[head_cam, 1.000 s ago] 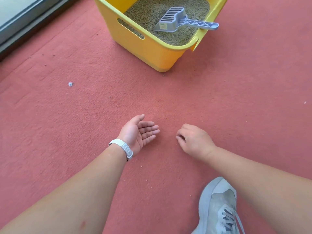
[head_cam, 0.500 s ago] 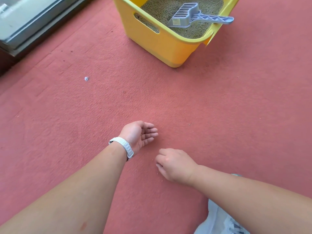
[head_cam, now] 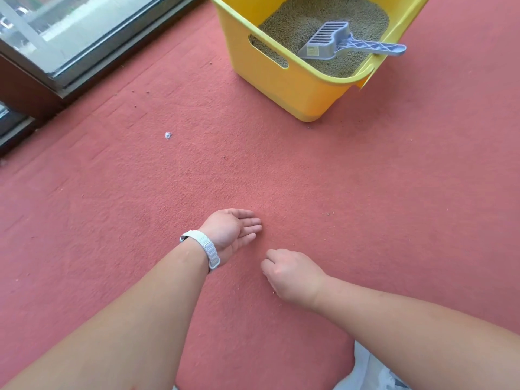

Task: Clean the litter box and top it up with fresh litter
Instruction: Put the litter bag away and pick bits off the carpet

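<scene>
A yellow litter box [head_cam: 284, 80] stands on the red carpet at the top, filled with tan litter [head_cam: 306, 18]. A grey slotted scoop [head_cam: 329, 40] lies in the litter, its handle resting over the right rim. My left hand [head_cam: 229, 229] rests palm up on the carpet well in front of the box, with its fingers relaxed and nothing plainly visible in it. My right hand [head_cam: 292, 273] is just right of it, knuckles up. Its fingers curl down onto the carpet and hide the tips. A few stray litter grains [head_cam: 329, 213] lie nearby.
A glass door with a dark frame [head_cam: 84, 68] runs along the upper left. A small white scrap [head_cam: 168, 135] lies on the carpet left of the box. A light shoe [head_cam: 371, 372] shows at the bottom right. Small crumbs dot the carpet near the door.
My right hand has moved back toward me and to the left, close to my left wrist. My left hand stays palm up. The view has shifted, showing more of the door.
</scene>
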Available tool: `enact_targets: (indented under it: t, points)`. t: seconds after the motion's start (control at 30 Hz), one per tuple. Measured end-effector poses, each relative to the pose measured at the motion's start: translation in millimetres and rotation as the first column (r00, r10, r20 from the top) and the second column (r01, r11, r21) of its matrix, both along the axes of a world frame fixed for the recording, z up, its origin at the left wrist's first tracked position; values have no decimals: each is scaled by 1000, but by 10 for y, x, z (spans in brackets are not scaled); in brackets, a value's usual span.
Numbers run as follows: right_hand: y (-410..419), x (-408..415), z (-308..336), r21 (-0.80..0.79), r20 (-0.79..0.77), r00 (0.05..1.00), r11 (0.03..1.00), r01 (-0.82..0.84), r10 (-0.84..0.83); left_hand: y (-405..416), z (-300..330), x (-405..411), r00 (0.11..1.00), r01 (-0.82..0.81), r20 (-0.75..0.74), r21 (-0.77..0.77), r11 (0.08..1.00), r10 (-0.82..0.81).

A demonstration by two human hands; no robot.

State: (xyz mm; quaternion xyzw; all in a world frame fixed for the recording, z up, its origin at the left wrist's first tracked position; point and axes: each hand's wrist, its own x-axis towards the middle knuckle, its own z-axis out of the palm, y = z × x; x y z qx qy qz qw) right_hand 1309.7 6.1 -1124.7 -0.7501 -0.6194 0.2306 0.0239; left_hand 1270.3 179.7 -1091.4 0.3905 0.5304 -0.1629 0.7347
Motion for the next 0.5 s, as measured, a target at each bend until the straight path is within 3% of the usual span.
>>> enact_targets:
  t: [0.17, 0.5]
  points:
    - [49, 12, 59, -51, -8, 999, 998, -39, 39, 24, 73, 33, 994, -93, 51, -15, 996, 94]
    - [46, 148, 208, -157, -189, 981, 988, 3, -33, 133, 66, 17, 974, -209, 84, -25, 978, 210]
